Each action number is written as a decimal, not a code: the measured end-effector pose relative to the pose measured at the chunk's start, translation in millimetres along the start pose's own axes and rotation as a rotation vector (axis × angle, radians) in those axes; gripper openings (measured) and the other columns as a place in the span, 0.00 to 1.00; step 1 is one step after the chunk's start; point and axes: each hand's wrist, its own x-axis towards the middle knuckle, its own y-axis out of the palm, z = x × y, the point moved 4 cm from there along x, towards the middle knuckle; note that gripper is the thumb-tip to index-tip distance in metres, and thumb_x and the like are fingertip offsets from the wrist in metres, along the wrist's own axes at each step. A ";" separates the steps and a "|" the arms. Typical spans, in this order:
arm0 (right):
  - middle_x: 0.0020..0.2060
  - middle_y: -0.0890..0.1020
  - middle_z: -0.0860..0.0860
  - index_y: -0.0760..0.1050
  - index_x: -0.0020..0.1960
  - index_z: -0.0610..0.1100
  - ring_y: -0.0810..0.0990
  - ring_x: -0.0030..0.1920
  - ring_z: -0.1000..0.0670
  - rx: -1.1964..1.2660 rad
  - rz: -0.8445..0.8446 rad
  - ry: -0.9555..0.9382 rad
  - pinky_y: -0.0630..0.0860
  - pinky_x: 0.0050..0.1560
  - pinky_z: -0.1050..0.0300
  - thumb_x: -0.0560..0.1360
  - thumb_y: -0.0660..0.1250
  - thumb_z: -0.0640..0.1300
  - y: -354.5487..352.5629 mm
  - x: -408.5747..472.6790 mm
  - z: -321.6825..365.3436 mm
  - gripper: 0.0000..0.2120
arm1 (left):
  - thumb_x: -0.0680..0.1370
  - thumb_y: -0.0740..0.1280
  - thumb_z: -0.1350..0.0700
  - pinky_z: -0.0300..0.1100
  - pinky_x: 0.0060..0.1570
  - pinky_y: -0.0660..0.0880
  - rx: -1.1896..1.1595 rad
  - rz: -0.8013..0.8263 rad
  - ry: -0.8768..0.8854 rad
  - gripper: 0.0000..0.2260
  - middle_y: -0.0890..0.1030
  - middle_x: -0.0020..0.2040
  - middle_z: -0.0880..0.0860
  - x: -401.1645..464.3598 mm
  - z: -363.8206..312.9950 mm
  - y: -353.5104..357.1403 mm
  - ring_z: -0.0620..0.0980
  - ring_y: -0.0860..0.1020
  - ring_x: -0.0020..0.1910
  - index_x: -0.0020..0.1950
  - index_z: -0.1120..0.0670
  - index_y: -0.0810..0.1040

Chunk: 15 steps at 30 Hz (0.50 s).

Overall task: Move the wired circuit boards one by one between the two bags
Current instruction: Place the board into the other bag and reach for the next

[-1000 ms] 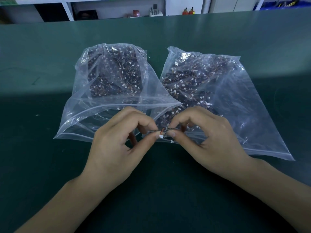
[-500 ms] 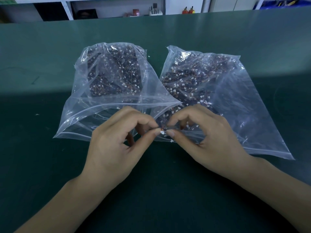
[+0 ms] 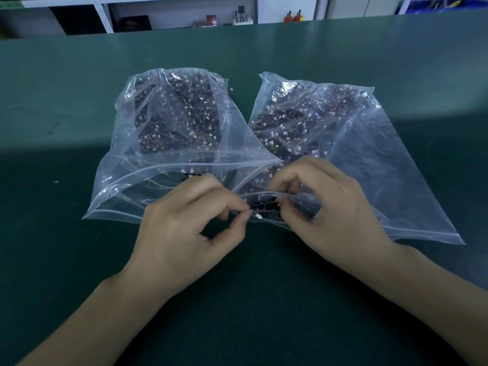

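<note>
Head view: two clear bags lie side by side on a green table (image 3: pixel 79 260), the left bag (image 3: pixel 169 143) overlapping the right bag (image 3: pixel 356 154), shelves (image 3: pixel 184 17) beyond. Both hands pinch one wired board (image 3: pixel 264 208) at the right bag's near opening, left hand (image 3: pixel 190 233) on its white plug, right hand (image 3: pixel 330 215) on the board. Since earlier the right fingers have slipped just inside the opening.

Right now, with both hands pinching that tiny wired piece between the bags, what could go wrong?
The wired board pinched by the left hand and right hand has thin wires that might snag on the right bag at its mouth. Its white connector could pull loose.
</note>
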 end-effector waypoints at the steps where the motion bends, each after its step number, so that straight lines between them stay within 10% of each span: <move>1: 0.45 0.78 0.61 0.81 0.51 0.46 0.79 0.47 0.52 0.012 -0.023 -0.002 0.78 0.51 0.51 0.74 0.74 0.32 -1.1 -0.1 0.2 0.11 | 0.80 0.75 0.58 0.43 0.34 0.74 0.036 -0.007 0.028 0.04 0.77 0.41 0.46 1.0 -0.4 1.6 0.46 0.76 0.39 0.46 0.54 0.87; 15: 0.46 0.77 0.64 0.81 0.50 0.49 0.79 0.47 0.54 0.041 -0.060 -0.018 0.75 0.51 0.59 0.75 0.75 0.33 3.5 -1.5 -1.4 0.12 | 0.74 0.82 0.61 0.41 0.23 0.63 0.448 0.182 0.069 0.09 0.73 0.35 0.50 5.9 -3.7 17.2 0.51 0.74 0.30 0.50 0.49 0.89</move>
